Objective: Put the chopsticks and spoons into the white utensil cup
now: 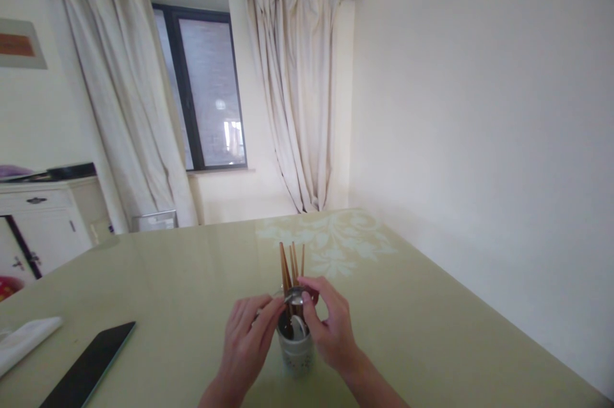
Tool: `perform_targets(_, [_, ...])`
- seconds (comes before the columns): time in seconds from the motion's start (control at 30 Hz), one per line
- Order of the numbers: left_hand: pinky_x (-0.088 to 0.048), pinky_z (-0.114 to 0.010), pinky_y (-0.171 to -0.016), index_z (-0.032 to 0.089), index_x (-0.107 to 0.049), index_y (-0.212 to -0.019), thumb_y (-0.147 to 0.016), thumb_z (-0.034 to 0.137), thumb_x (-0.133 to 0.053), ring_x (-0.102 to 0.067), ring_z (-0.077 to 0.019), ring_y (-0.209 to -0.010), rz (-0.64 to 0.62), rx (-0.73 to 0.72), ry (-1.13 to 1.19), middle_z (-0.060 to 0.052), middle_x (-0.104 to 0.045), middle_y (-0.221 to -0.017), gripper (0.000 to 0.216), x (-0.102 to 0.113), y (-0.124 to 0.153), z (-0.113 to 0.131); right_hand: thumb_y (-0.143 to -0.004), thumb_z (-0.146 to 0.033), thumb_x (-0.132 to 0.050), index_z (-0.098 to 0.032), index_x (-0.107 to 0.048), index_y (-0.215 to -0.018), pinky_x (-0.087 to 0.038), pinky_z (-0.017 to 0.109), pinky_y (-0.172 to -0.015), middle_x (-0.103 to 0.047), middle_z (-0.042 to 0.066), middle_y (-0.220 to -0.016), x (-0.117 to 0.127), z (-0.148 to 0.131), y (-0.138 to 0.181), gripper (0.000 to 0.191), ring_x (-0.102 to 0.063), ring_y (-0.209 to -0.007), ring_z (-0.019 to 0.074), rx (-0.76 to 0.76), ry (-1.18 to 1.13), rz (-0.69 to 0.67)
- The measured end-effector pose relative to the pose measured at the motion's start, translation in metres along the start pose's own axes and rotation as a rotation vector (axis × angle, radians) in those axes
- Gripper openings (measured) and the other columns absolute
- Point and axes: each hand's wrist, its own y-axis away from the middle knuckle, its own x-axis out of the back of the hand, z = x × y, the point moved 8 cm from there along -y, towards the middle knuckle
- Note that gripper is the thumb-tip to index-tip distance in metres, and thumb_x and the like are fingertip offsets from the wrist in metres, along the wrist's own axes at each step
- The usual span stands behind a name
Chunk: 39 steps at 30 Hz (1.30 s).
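Observation:
A metal spoon is held level between my two hands, above a light-coloured holder. My left hand has its fingers closed around the handle end, which they mostly hide. My right hand pinches the spoon's bowl between thumb and fingers. Several brown wooden chopsticks stand upright in the holder, behind the spoon. A white spoon-like piece leans inside the holder's rim, just below my fingers. Small dark marks dot the holder's side.
The holder stands on a pale green table with a white floral pattern. At the left lie a dark flat device and a white item. A wall borders the table's right side. A white cabinet stands beyond its left edge.

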Motion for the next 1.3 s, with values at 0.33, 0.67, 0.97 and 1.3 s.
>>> perform_targets(0.33, [-0.046,-0.044,-0.097,0.024,-0.073,-0.127,-0.104,0.03,-0.045,-0.067,-0.0304,-0.118,-0.474,0.482,-0.356,-0.012,-0.075,-0.126,0.037,-0.034,0.016,-0.069,-0.101,-0.045,-0.066,-0.02,-0.07,-0.11,-0.063,0.036,-0.075,-0.078,0.008,-0.092,0.056,0.046,-0.007,0.027,-0.076,-0.081,0.023,-0.261,-0.124,0.469])
perform_targets(0.67, [-0.045,-0.04,-0.096,0.023,-0.074,-0.109,-0.103,0.027,-0.043,-0.066,-0.0277,-0.117,-0.722,0.602,-0.309,-0.011,-0.073,-0.121,0.031,-0.059,0.041,-0.082,-0.103,-0.033,-0.066,-0.022,-0.074,-0.112,-0.062,0.034,-0.079,-0.079,0.007,-0.095,0.025,0.026,-0.005,0.016,-0.075,-0.083,0.0217,-0.112,-0.092,0.189])
perform_targets(0.97, [-0.046,-0.034,-0.084,0.022,-0.062,-0.096,-0.102,0.024,-0.04,-0.07,-0.0251,-0.098,-0.618,0.779,-0.142,-0.01,-0.076,-0.099,0.023,-0.059,0.046,-0.1,-0.107,-0.031,-0.059,-0.025,-0.075,-0.119,-0.058,0.029,-0.075,-0.076,0.006,-0.096,-0.007,0.007,0.001,0.02,-0.071,-0.084,0.0197,-0.007,-0.034,-0.075])
perform_targets(1.3, [-0.053,-0.037,-0.072,0.023,-0.057,-0.1,-0.099,0.064,-0.043,-0.065,-0.024,-0.075,0.244,0.844,0.206,-0.002,-0.065,-0.08,0.043,0.001,0.023,-0.111,-0.111,-0.033,-0.051,-0.025,-0.072,-0.117,-0.054,0.029,-0.075,-0.073,0.005,-0.095,-0.003,0.002,0.003,0.024,-0.068,-0.085,0.0193,0.017,-0.044,-0.034])
